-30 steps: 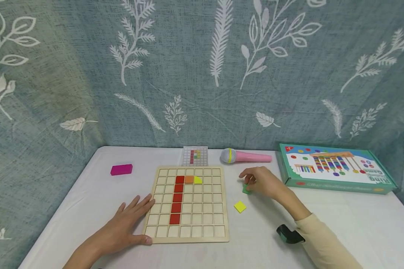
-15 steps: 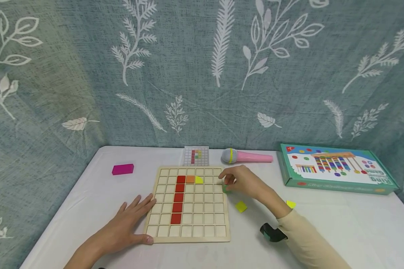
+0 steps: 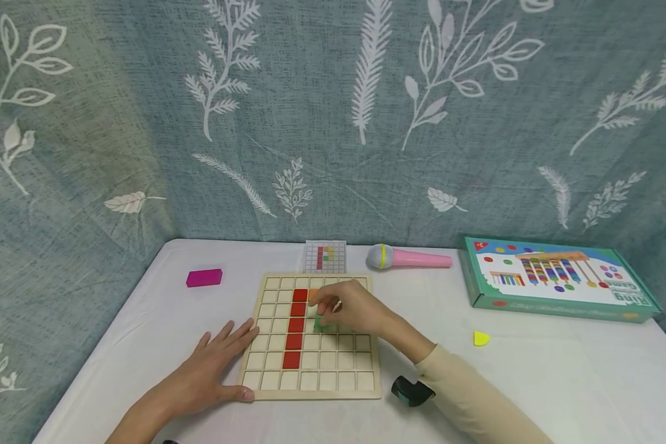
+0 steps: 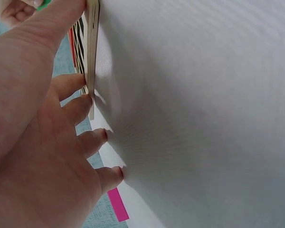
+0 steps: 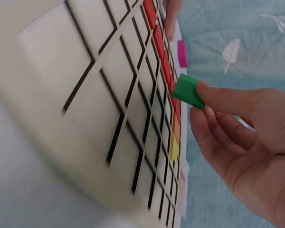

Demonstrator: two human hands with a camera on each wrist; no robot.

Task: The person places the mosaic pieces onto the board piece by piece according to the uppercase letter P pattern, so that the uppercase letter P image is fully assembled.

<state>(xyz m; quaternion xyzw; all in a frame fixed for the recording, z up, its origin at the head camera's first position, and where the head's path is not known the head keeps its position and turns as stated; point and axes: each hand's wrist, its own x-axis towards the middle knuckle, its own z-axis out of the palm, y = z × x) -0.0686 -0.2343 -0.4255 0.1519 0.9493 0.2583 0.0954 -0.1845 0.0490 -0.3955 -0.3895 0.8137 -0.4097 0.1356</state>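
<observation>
A wooden grid board [image 3: 277, 394] lies on the table with a column of red tiles [image 3: 296, 325] and an orange tile [image 3: 313, 294] set in its cells. Over the board's middle, my right hand [image 3: 352, 306] pinches a green tile [image 5: 187, 90] between thumb and fingers; in the right wrist view the tile is held above the cells. A yellow tile [image 5: 174, 147] in the board shows there but is hidden by the hand in the head view. My left hand [image 3: 205, 370] lies with spread fingers against the board's left edge, thumb at the near corner.
Behind the board lies a printed pattern card [image 3: 325, 256], with a pink toy microphone [image 3: 411, 257] to its right. A game box [image 3: 560, 277] sits at back right, a magenta block [image 3: 204, 277] at left. A yellow rounded tile [image 3: 481, 338] lies right of the arm.
My right hand has lifted the green tile from the table and carried it left over the board. Its forearm now covers the yellow square tile's spot. The left hand has stayed in place.
</observation>
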